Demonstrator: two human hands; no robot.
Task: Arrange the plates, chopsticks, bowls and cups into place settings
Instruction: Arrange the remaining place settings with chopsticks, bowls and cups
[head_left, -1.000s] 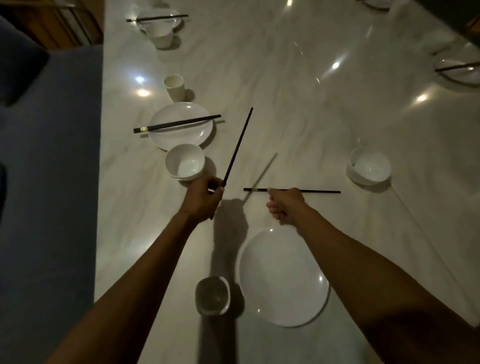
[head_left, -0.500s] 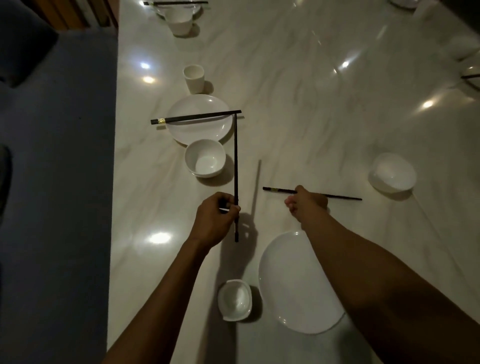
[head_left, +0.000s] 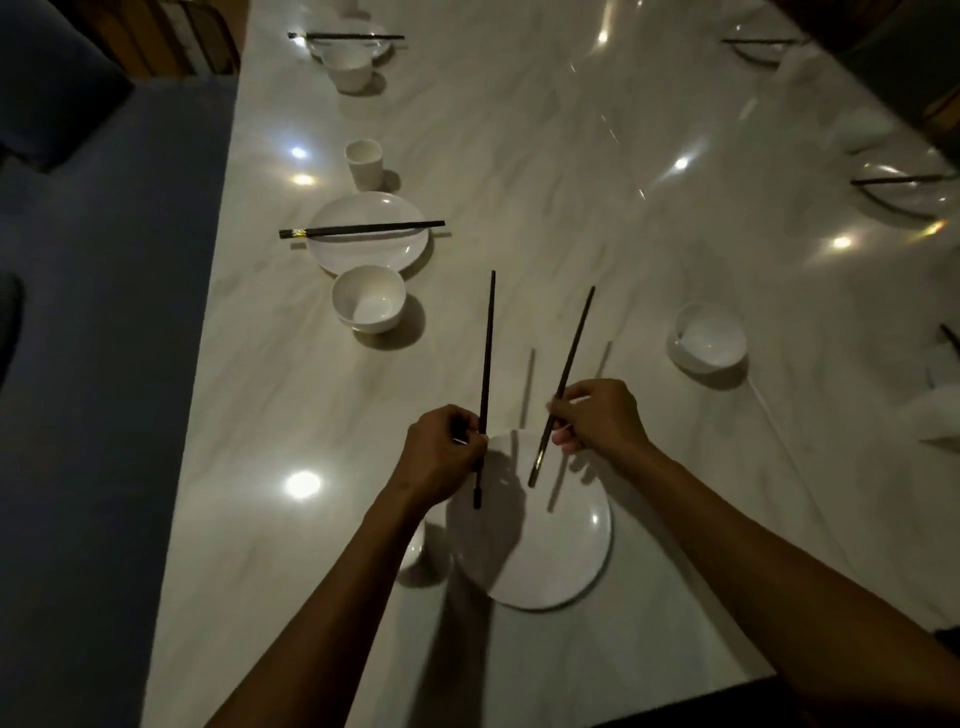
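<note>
A person is holding one dark chopstick in each hand above a white plate at the near edge of a marble worktop. The left hand is pinching the left chopstick near its lower end, its fingers closed around the shaft and the stick pointing almost straight away. The right hand is gripping the right chopstick the same way, fingers curled shut on it, the stick leaning outward to the right. Both butt ends are hanging over the plate without clearly touching it.

The sticks are looking thin, stiff and light, probably smooth enough to roll or slide on glazed china, so a hold near the thick end, as here, seems sensible for laying them together across the plate. The plate is likely breakable.

Further along the left edge, a finished setting is showing the pattern: a plate with paired chopsticks across it, a bowl in front and a cup behind. A loose bowl is sitting well apart to the right. A small white vessel is hiding partly under the left forearm, just beside the near plate, and could be knocked.
</note>
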